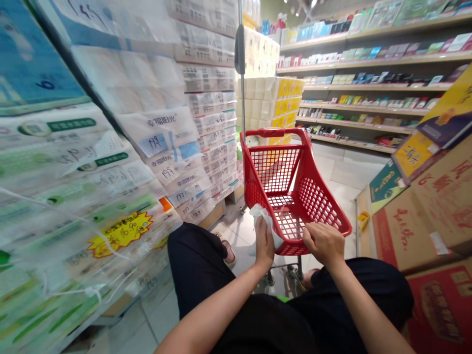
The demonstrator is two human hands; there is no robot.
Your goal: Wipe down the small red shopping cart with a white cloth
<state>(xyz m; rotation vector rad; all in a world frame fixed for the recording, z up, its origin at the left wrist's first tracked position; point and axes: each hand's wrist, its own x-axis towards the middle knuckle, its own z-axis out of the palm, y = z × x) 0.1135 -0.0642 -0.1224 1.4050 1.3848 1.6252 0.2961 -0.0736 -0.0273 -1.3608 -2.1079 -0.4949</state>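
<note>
A red plastic shopping cart with mesh walls stands between my knees, its basket bare inside. My left hand presses a white cloth or wipe against the outside of the basket's near left corner. The cloth bunches up beyond my fingertips. On the near rim, toward the right, my right hand is closed over the edge with the fingers curled. The cart's handle is at the far end, and a grey pole rises from its left side.
Stacked tissue packs line the left side, one with a yellow price tag. Cardboard boxes are piled close on the right. Behind the cart are more tissue packs and shelves of small goods.
</note>
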